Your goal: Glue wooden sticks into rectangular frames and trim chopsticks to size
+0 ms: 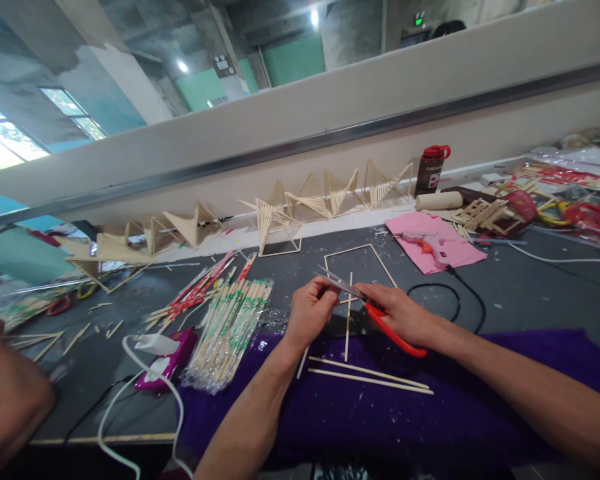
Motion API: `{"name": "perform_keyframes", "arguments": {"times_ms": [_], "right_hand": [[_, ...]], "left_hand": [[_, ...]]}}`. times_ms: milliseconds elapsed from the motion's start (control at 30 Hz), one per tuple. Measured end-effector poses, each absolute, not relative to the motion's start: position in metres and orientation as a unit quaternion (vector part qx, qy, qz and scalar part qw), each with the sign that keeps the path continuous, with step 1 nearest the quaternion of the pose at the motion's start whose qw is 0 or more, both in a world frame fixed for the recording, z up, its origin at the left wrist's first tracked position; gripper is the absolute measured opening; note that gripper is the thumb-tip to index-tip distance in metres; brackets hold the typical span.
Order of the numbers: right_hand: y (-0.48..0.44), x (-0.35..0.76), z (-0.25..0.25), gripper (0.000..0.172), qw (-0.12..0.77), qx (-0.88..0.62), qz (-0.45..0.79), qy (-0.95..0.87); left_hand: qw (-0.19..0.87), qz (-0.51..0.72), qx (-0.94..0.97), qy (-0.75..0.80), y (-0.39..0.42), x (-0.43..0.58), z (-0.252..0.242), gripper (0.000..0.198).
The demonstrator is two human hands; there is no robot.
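Note:
My right hand (400, 313) is closed around scissors with red handles (397, 337), their blades pointing left. My left hand (313, 310) is pinched by the blade tips; what its fingers hold is hidden. Below the blades a wooden stick (349, 333) runs from the grey table onto the purple cloth. Two more wooden sticks (370, 380) lie side by side on the cloth, and part of another stick (303, 363) shows beneath my left wrist. Just beyond my hands rests a square frame of thin sticks (347, 251), partly covered by them.
Bagged chopsticks (230, 327) and a purple power strip (167, 363) lie left. A glue gun (430, 247) rests on pink cloth (465, 255), its black cord trailing near my right hand. Stick models (270, 223) line the wall. Another person's arm (15, 387) is at far left.

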State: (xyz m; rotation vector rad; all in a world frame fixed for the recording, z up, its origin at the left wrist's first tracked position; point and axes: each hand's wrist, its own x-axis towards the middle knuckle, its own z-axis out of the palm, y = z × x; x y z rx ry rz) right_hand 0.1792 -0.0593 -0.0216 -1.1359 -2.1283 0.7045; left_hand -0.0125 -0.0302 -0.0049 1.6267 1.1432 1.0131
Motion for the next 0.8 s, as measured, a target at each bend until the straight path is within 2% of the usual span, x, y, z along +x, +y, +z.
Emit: {"name": "perform_keyframes", "arguments": {"times_ms": [433,700,800], "right_hand": [[-0.059,0.180,-0.020,0.022,0.305,-0.437,0.260,-0.805],[-0.050,0.192,-0.032,0.025,0.384,-0.447,0.249,-0.769],[-0.048,0.195,-0.031,0.031,0.410,-0.483,0.213,-0.744]], "left_hand": [[0.448,0.402,0.651,0.463,-0.030,-0.012,-0.005,0.012],[0.470,0.420,0.627,0.458,-0.030,-0.019,0.014,0.025],[0.416,0.458,0.626,0.475,-0.025,-0.029,0.022,0.028]]}}
